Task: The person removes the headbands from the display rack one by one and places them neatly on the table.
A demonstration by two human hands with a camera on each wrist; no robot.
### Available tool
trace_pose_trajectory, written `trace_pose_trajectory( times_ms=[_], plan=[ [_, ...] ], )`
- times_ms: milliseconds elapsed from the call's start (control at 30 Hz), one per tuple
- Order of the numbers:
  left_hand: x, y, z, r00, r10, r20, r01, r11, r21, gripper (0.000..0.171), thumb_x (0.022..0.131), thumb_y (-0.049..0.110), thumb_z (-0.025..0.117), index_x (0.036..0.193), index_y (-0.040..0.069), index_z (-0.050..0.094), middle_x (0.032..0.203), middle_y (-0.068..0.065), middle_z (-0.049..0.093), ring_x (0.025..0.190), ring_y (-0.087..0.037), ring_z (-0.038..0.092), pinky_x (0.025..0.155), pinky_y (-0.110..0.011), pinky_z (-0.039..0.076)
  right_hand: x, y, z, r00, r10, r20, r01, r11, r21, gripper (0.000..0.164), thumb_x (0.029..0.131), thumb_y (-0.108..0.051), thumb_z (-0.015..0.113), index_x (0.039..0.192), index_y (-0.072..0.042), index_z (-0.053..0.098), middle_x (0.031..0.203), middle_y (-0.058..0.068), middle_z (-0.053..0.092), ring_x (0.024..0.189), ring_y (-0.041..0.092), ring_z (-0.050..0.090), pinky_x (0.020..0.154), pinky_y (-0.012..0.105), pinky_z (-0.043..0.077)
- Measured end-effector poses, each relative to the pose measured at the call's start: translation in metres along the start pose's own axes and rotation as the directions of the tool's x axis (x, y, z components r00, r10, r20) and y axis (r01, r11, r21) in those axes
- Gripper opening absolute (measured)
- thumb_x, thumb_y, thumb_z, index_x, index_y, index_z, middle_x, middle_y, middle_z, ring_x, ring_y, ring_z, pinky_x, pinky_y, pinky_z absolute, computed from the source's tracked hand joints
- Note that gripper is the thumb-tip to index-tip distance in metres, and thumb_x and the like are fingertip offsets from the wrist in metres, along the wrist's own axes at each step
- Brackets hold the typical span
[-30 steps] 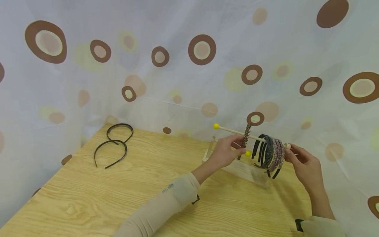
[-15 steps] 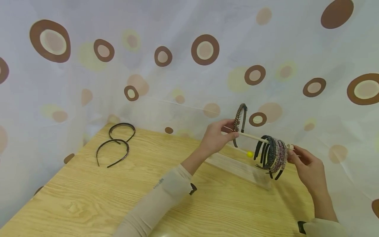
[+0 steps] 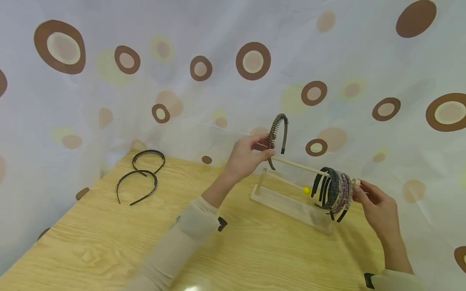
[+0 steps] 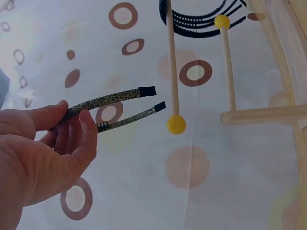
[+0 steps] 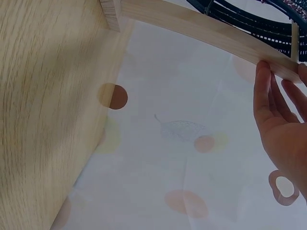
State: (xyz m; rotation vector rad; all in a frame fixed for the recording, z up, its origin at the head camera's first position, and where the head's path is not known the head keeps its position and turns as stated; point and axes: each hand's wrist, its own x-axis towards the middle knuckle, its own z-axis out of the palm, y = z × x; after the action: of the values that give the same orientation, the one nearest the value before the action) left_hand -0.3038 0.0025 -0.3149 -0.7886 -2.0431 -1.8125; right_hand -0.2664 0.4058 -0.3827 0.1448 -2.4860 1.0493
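Note:
My left hand (image 3: 243, 161) pinches a dark glittery headband (image 3: 285, 135) with comb teeth, raised near the left end of the wooden stand's upper rod (image 3: 302, 165). In the left wrist view, the headband's black-tipped ends (image 4: 147, 91) lie beside the rod, short of its yellow ball (image 4: 176, 124). Several headbands (image 3: 340, 192), dark and sparkly pinkish, hang bunched at the rod's right. With fingers and thumb, my right hand (image 3: 380, 208) grips the top of the stand's upright (image 5: 206, 31) there. The right wrist view cuts off its thumb.
Two black headbands (image 3: 155, 182) lie at the wooden table's (image 3: 109, 242) far left. The stand's flat base (image 3: 287, 204) rests near the back edge. A lower rod ends in another yellow ball (image 3: 307, 190). A dotted curtain (image 3: 218, 36) hangs close behind.
My left hand has moved left and upward with the comb headband, from mid-rod to the rod's left end. My right hand has stayed on the upright.

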Motion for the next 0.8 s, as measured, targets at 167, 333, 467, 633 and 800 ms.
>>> trace_pose_trajectory(
  times_ms=[167, 333, 467, 633, 800],
  plan=[
    [-0.003, -0.004, -0.023, 1.0, 0.011, -0.026, -0.012, 1.0, -0.007, 0.04, 0.094, 0.007, 0.075, 0.133, 0.005, 0.067, 0.107, -0.004, 0.069, 0.098, -0.019, 0.067, 0.079, -0.03, 0.057, 0.002, -0.001, 0.001, 1.0, 0.009, -0.012, -0.009, 1.0, -0.008, 0.056, 0.105, -0.039, 0.058, 0.151, -0.009, 0.05, 0.119, -0.013, 0.064, 0.085, -0.003, 0.068, 0.073, 0.008, 0.044],
    [-0.008, -0.007, -0.046, 0.998, 0.03, -0.048, -0.03, 1.0, -0.005, 0.043, 0.095, 0.005, 0.074, 0.136, 0.001, 0.063, 0.108, -0.006, 0.071, 0.1, -0.022, 0.068, 0.081, -0.032, 0.057, 0.002, 0.0, 0.002, 0.999, 0.037, -0.017, -0.037, 0.999, 0.004, 0.056, 0.105, -0.04, 0.058, 0.152, -0.01, 0.05, 0.114, -0.02, 0.063, 0.085, -0.003, 0.068, 0.072, 0.009, 0.044],
    [-0.014, -0.013, -0.063, 0.997, 0.045, -0.065, -0.043, 0.999, 0.021, 0.051, 0.095, 0.004, 0.073, 0.144, 0.0, 0.056, 0.112, -0.009, 0.071, 0.101, -0.022, 0.068, 0.081, -0.032, 0.058, -0.001, 0.001, 0.004, 0.999, 0.037, -0.022, -0.036, 0.999, 0.019, 0.055, 0.105, -0.038, 0.059, 0.151, -0.01, 0.051, 0.112, -0.021, 0.063, 0.085, -0.003, 0.068, 0.073, 0.008, 0.044],
    [-0.023, -0.028, -0.091, 0.997, 0.015, -0.077, -0.008, 0.997, 0.079, 0.053, 0.096, 0.002, 0.072, 0.146, 0.006, 0.056, 0.112, -0.007, 0.07, 0.101, -0.022, 0.068, 0.077, -0.033, 0.059, 0.0, 0.001, 0.004, 0.999, 0.037, -0.022, -0.036, 0.999, 0.023, 0.054, 0.104, -0.037, 0.059, 0.151, -0.011, 0.052, 0.112, -0.022, 0.064, 0.084, -0.005, 0.067, 0.072, 0.008, 0.043],
    [-0.031, -0.048, -0.122, 0.995, -0.058, -0.078, 0.07, 0.983, 0.167, 0.051, 0.097, 0.007, 0.072, 0.146, 0.01, 0.057, 0.114, -0.004, 0.071, 0.105, -0.019, 0.068, 0.083, -0.043, 0.057, 0.001, -0.001, 0.004, 0.998, 0.052, -0.021, -0.052, 0.999, 0.005, 0.055, 0.104, -0.039, 0.059, 0.152, -0.013, 0.051, 0.116, -0.019, 0.064, 0.086, -0.006, 0.066, 0.073, 0.009, 0.043]
  ],
)
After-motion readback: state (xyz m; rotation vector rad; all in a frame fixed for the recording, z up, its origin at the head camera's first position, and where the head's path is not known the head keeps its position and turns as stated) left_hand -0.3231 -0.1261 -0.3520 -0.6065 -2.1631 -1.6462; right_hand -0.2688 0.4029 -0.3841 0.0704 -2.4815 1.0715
